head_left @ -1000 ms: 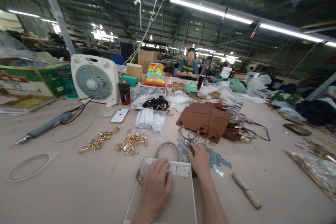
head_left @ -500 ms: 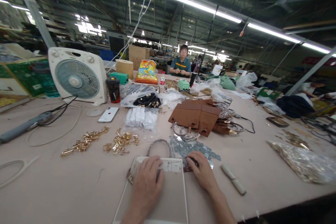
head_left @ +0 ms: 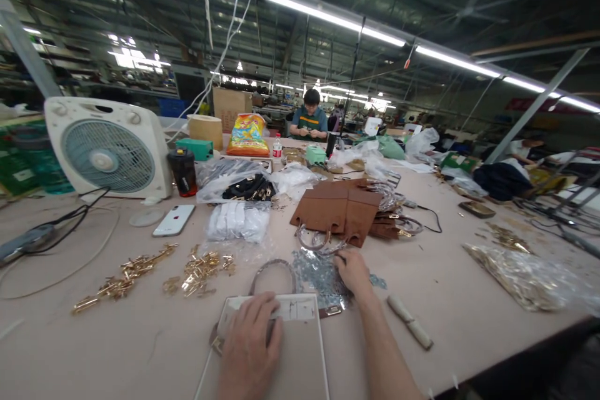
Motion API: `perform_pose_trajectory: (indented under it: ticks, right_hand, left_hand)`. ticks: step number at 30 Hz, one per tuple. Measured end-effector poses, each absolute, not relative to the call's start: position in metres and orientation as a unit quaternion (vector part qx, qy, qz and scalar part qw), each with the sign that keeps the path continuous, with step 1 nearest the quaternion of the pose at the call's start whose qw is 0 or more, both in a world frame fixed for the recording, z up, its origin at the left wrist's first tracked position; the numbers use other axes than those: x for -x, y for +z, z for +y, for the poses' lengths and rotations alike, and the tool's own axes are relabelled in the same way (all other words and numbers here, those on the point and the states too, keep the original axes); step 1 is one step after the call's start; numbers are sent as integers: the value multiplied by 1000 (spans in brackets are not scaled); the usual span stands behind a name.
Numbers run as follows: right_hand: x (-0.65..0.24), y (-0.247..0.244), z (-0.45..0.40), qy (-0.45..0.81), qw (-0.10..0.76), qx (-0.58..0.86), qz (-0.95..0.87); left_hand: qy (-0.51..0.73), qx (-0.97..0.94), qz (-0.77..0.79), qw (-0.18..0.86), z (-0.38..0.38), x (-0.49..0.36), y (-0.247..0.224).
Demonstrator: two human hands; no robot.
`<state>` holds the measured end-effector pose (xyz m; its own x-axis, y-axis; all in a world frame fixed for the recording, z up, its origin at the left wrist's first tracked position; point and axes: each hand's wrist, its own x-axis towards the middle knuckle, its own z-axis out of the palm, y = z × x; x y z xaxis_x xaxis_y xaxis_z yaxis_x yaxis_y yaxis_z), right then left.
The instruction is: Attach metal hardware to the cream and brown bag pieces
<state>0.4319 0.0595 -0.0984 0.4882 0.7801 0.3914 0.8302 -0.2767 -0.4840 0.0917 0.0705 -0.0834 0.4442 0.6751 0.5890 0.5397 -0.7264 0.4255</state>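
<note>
My left hand (head_left: 250, 340) lies over a pale, white-edged flat panel (head_left: 300, 356), with its thumb apart from the fingers. A clear-wrapped looped handle (head_left: 273, 269) stands out beyond the panel's far edge. From the panel's left side sticks a brown strap end with a gold fitting (head_left: 216, 342), partly under my hand. On the right, another brown strap end with a metal buckle (head_left: 334, 310) shows. My right hand (head_left: 352, 272) is at a pile of small grey metal pieces (head_left: 312, 272), fingers curled together; what they pinch is hidden.
Gold hardware (head_left: 199, 272) lies in heaps on the left, near a phone (head_left: 173, 220) and a fan (head_left: 107, 150). Brown bag pieces (head_left: 335, 209) are stacked beyond the metal pile. A grey wrapped rod (head_left: 409, 322) lies right. A co-worker (head_left: 309, 117) sits across the table.
My right hand has moved forward from the strap beside the panel onto the grey metal pile, uncovering the buckle. My left hand stays on the panel. The camera view has shifted slightly.
</note>
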Motion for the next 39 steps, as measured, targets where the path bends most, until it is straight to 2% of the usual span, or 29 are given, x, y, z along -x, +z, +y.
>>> perform_pose_trajectory:
  ticks: [6, 11, 16, 23, 29, 32, 39]
  right_hand:
    - [-445, -99, 63, 5, 312, 791, -526]
    - [-451, -98, 63, 28, 345, 785, -513]
    - [-446, -100, 58, 44, 441, 767, -465]
    - [-436, -92, 38, 62, 630, 701, -328]
    - [-398, -73, 14, 63, 706, 648, -277]
    - [-368, -65, -1, 102, 717, 627, -288]
    - [-321, -73, -25, 242, 682, 613, -317]
  left_hand:
    - [390, -844, 358, 88, 71, -93, -82]
    - [390, -843, 355, 106, 72, -93, -83]
    - [378, -843, 364, 119, 69, -92, -80]
    - [351, -843, 382, 145, 61, -92, -69]
    - [359, -863, 320, 155, 55, -94, -65]
    - [338, -882, 284, 164, 50, -101, -62]
    - [237, -907, 318, 144, 53, -130, -52]
